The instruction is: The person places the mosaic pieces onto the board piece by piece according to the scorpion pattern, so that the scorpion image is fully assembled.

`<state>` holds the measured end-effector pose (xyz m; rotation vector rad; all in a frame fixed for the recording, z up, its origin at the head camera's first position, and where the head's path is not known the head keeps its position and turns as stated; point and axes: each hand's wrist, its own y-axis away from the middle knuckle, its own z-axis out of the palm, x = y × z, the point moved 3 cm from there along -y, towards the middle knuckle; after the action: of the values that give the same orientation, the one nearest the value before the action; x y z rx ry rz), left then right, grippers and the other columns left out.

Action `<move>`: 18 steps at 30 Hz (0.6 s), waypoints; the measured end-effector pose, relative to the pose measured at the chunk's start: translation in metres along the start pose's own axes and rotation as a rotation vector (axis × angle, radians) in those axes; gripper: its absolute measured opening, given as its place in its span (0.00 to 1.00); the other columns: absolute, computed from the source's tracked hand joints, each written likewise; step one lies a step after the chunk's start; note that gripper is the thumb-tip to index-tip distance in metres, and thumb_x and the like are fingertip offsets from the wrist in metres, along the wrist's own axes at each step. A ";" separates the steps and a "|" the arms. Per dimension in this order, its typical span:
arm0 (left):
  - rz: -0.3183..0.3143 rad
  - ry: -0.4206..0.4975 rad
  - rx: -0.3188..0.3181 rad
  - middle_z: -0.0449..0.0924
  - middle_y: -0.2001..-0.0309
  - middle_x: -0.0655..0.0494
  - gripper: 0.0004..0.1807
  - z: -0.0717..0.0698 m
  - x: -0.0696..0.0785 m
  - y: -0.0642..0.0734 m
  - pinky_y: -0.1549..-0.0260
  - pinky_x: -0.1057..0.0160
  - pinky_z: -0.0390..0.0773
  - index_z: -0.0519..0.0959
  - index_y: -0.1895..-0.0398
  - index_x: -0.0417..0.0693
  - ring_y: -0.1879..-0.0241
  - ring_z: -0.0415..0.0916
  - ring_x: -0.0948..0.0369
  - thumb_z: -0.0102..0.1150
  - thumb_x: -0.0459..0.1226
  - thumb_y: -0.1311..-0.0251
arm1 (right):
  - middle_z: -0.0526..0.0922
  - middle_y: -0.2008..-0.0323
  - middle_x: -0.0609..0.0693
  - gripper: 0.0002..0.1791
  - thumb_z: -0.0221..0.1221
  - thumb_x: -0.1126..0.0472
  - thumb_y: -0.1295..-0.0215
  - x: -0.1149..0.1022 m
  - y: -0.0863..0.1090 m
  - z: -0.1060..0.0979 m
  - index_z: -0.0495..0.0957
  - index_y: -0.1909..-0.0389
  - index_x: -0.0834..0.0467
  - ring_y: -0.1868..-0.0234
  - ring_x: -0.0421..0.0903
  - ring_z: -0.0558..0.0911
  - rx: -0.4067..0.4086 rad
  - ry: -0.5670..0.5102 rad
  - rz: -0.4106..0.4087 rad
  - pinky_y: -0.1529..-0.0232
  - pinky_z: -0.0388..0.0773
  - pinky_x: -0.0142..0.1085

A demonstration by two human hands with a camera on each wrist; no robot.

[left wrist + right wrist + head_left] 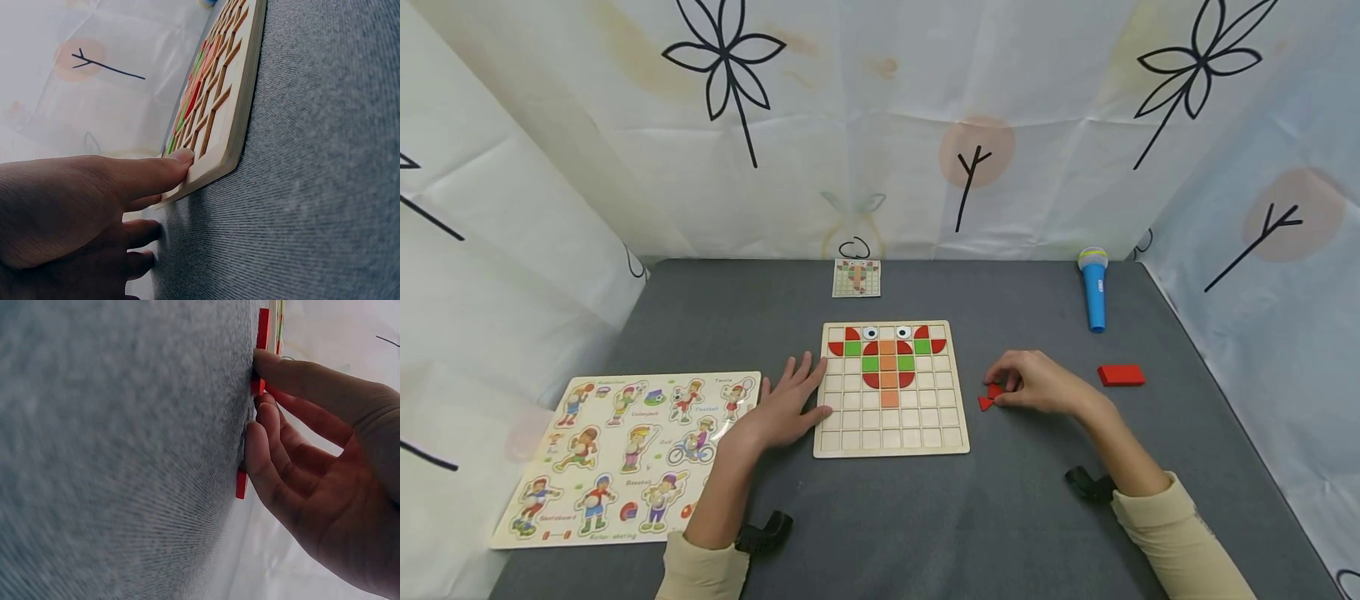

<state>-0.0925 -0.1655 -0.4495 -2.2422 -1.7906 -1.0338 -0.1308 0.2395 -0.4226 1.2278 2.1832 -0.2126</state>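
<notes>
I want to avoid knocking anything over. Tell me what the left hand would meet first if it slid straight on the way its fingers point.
The left hand already touches the wooden grid board at its left edge. Sliding on, the fingers would likely ride over empty cells toward the coloured tiles.

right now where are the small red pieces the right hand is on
In the head view the small red pieces lie on the grey mat right of the wooden grid board, under the fingertips of the right hand, left of the red block.
</notes>
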 end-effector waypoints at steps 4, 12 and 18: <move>0.018 0.006 0.019 0.38 0.10 0.40 0.48 0.003 -0.004 -0.002 0.20 0.20 0.28 0.49 0.10 0.51 0.10 0.29 0.36 0.63 0.49 0.23 | 0.89 0.60 0.51 0.12 0.76 0.65 0.36 0.000 -0.001 -0.001 0.88 0.54 0.60 0.64 0.38 0.81 -0.011 -0.013 0.026 0.62 0.80 0.31; -0.001 -0.006 -0.005 0.37 0.10 0.39 0.47 -0.002 0.004 0.002 0.20 0.21 0.28 0.49 0.10 0.50 0.10 0.28 0.36 0.62 0.47 0.22 | 0.89 0.64 0.49 0.10 0.76 0.66 0.37 -0.001 -0.001 -0.001 0.87 0.58 0.59 0.64 0.39 0.83 0.002 -0.030 0.034 0.61 0.83 0.31; -0.022 -0.052 -0.017 0.38 0.10 0.40 0.46 -0.004 0.008 0.003 0.20 0.21 0.31 0.48 0.10 0.49 0.10 0.30 0.36 0.61 0.47 0.21 | 0.90 0.66 0.46 0.09 0.77 0.66 0.37 -0.004 0.003 -0.003 0.86 0.62 0.56 0.65 0.37 0.86 0.057 -0.017 0.029 0.61 0.85 0.30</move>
<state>-0.0904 -0.1619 -0.4414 -2.2847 -1.8372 -1.0078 -0.1278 0.2400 -0.4175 1.2835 2.1565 -0.2746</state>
